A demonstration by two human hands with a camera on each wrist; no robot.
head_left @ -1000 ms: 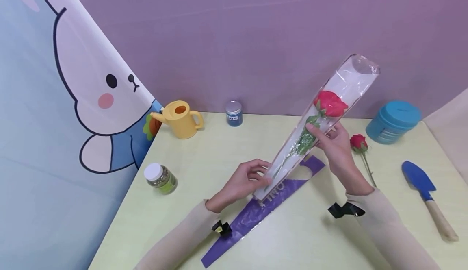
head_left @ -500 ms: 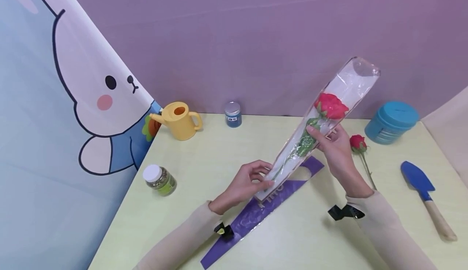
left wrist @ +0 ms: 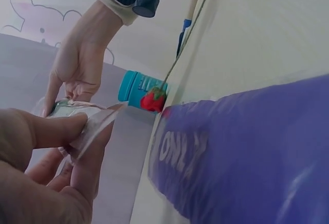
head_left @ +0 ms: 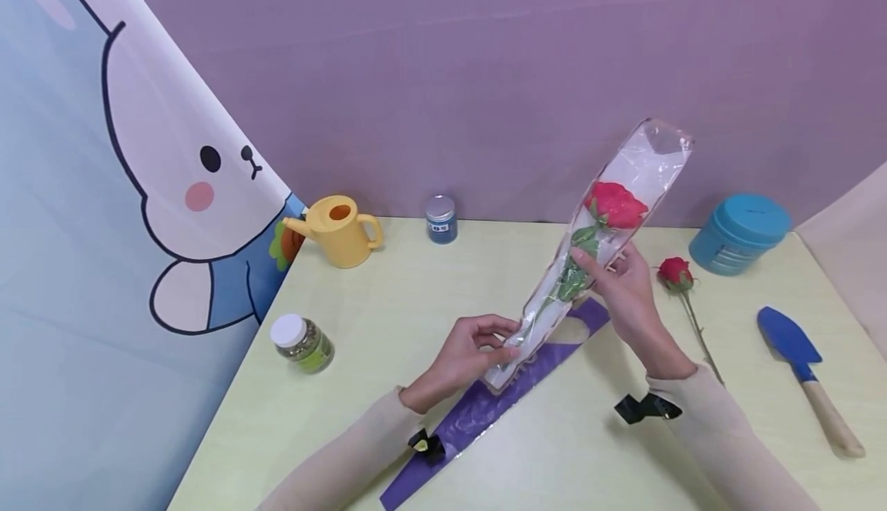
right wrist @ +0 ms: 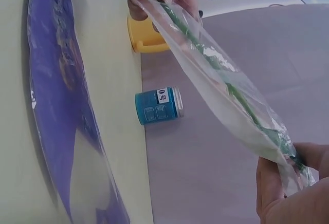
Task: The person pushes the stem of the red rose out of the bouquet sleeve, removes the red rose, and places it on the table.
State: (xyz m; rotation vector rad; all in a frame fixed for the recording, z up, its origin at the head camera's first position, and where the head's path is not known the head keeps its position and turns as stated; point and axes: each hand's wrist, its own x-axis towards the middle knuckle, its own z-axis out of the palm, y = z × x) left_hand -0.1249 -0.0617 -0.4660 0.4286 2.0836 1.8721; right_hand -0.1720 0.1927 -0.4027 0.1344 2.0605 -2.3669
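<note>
Purple wrapper [head_left: 485, 407]: lies flat on the surface [head_left: 388, 280] at about 6 o'clock, nearest the person, pointing toward 1 o'clock; it sits beneath the lifted sleeve and is best left undisturbed.
Left hand [head_left: 466, 353]: fingers curled, pinching the narrow lower end of the clear sleeve [head_left: 589, 253]; a light pinch on the film, judged enough, avoids crushing the stem tip.
Clear sleeve: held off the surface, tilted up toward 1 o'clock, open mouth uppermost; keeping it taut between both hands should let the flower settle straight.
Right hand [head_left: 627, 295]: fingers wrapped round the sleeve's middle, at the leaves of the wrapped rose [head_left: 613, 205]; holding below the bloom spares the petals.
Wrapped rose: red head near the sleeve's upper end, stem running down toward the left hand.
Loose rose [head_left: 677, 274]: lies on the surface at 2 o'clock, just beside the right hand.
Far edge: yellow watering can [head_left: 339, 228], small blue jar [head_left: 441, 218], blue tub [head_left: 743, 234].
</note>
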